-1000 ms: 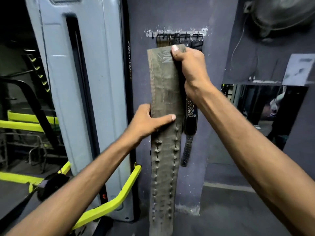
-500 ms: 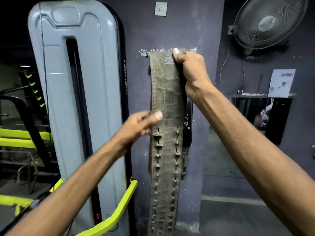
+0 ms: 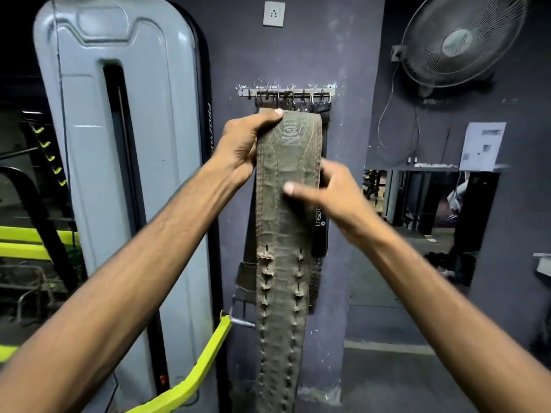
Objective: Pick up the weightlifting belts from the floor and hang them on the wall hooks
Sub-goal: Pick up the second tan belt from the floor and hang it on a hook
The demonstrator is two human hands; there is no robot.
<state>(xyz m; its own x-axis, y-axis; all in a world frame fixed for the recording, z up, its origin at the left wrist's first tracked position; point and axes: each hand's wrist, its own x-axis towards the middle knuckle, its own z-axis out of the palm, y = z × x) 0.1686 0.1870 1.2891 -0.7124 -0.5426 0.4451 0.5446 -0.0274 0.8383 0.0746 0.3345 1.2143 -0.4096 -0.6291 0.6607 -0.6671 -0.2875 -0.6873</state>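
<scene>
- Head view: your left hand [image 3: 243, 146] grips the top left edge of the green leather belt [image 3: 283, 234], thumb curled over the top, fingers wrapped behind.
- Your right hand [image 3: 331, 192] is blurred; thumb lies across the belt front, other fingers at its right edge. Can't tell if it's clamped.
- The belt hangs upright from your left fingers, two rows of holes running down below both hands.
- Hook rail [image 3: 286, 93] sits just above your left thumb, on the wall.
- Black belt [image 3: 320, 234] hangs behind, by your right fingers.
- Wall fan [image 3: 459, 40] upper right.
</scene>
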